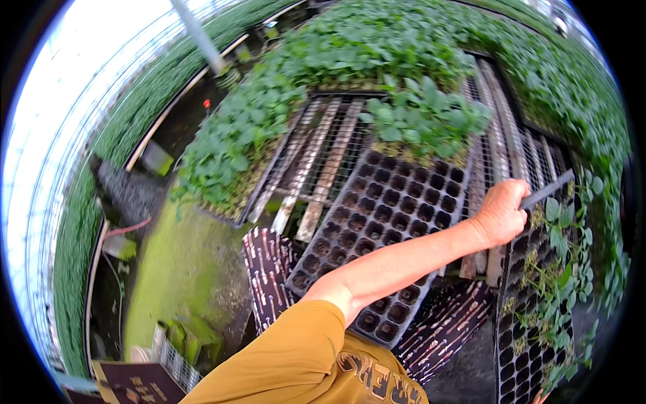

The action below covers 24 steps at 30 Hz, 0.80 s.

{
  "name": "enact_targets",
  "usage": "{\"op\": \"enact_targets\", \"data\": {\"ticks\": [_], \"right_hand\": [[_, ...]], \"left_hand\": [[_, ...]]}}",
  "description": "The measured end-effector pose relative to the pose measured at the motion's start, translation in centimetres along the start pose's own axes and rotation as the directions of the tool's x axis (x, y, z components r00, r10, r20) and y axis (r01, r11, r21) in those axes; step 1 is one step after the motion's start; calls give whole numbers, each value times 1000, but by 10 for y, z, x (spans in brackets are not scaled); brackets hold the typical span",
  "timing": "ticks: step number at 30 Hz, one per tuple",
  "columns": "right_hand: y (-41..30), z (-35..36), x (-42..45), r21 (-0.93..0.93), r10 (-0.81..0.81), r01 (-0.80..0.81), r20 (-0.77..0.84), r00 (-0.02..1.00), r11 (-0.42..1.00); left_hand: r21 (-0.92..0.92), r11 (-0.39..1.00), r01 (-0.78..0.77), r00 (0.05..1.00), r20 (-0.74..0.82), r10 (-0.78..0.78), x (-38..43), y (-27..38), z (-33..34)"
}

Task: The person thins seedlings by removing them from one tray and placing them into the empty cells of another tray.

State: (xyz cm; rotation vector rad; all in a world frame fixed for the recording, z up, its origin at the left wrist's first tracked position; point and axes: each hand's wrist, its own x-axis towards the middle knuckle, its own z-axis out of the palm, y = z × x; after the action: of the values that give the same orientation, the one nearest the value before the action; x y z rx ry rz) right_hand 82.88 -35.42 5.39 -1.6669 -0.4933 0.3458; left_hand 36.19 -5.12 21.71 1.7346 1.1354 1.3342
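Observation:
My left hand [504,207] reaches across to the right, its fingers closed around the grey end rim [547,189] of a black plastic seedling tray [522,371]. Leafy seedlings [560,283] stand along this tray's right part, leaning outward; many cells on its left show dark and without plants. Only a few fingers of my right hand [540,397] show, beside the tray's near end; the rest is out of view. In front of me a second cell tray [398,222] lies slanted, partly under my left forearm. Its near cells hold no plants, while a dense clump of seedlings [429,116] fills its far end.
A bench of wooden slats and wire mesh [323,161] supports the trays. A planted tray [227,161] lies at left, with dense seedlings [373,40] beyond. More seedlings [560,86] line the right side. A dark printed box [136,384] and mesh crate [176,358] stand lower left.

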Motion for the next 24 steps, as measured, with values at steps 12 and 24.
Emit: {"op": "enact_targets", "data": {"ticks": [12, 24], "right_hand": [[-182, 259, -75, 237, -311, 242, 320, 895, 941], [-283, 474, -395, 452, -396, -300, 889, 229, 840]], "left_hand": [[145, 989, 21, 859, -509, 56, -140, 27, -277], [65, 850, 524, 285, -953, -103, -456, 114, -561]]}}
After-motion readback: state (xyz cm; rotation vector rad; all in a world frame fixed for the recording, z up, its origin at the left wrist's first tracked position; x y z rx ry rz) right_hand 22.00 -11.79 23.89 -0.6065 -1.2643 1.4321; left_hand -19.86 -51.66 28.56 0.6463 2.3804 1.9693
